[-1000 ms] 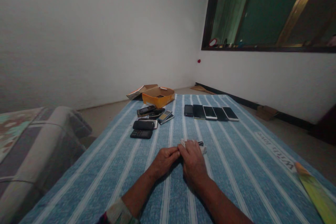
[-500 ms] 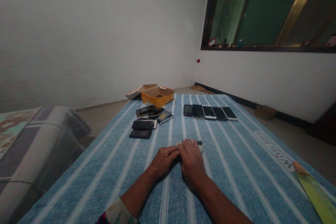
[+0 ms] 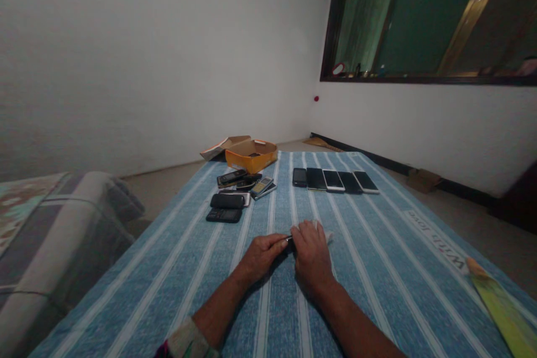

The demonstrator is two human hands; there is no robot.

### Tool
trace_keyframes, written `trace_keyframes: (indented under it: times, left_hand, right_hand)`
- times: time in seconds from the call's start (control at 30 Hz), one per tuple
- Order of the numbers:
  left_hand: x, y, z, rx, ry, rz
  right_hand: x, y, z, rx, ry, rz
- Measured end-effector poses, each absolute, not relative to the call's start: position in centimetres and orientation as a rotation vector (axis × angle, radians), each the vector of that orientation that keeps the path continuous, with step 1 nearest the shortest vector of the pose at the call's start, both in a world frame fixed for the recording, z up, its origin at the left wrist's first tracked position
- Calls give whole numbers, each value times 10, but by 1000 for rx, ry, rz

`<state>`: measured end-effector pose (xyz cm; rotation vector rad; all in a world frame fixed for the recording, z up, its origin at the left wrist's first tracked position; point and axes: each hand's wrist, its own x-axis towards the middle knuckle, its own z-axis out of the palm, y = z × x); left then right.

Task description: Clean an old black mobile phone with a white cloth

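Left hand [image 3: 260,257]: thumb and fingers pinched together on the end of a slim dark object [image 3: 289,238]
Right hand [image 3: 311,257]: back upward, fingers bent and close together, curled over a white cloth [image 3: 329,236] and the rest of the object; the thumb is hidden
Dark object: between the two hands, over the near middle of the blue striped tablecloth [image 3: 201,291]; only a short end shows, so its kind I cannot tell
White cloth: mostly under the right hand, a pale corner sticking out past the fingers
Phone row: five phones [image 3: 333,180] lying side by side beyond the right hand, well apart from it, the third and fifth with pale edges
Phone pile: a loose heap beyond the left hand, with a silver keypad phone [image 3: 263,185] on its right side and a black keypad phone [image 3: 224,215] nearest the person
Box: orange box [image 3: 251,161] just behind the heap, top uncovered, something dark inside; a brown cardboard flap [image 3: 222,147] beside it
Right edge: a yellow-green item [image 3: 499,307] lies near the printed lettering [image 3: 436,239]
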<state>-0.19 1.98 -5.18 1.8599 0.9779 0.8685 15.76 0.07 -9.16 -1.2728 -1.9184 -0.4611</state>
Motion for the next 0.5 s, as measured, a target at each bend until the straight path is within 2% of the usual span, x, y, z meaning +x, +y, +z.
trace_keyframes:
  times: [0.2, 0.5]
  left_hand:
    - [-1, 21, -53, 1816, 967, 889]
    - [-3, 22, -55, 1819, 967, 879]
  right_hand:
    - [145, -2, -94, -1200, -1950, -465]
    - [171, 8, -90, -1398, -1924, -468]
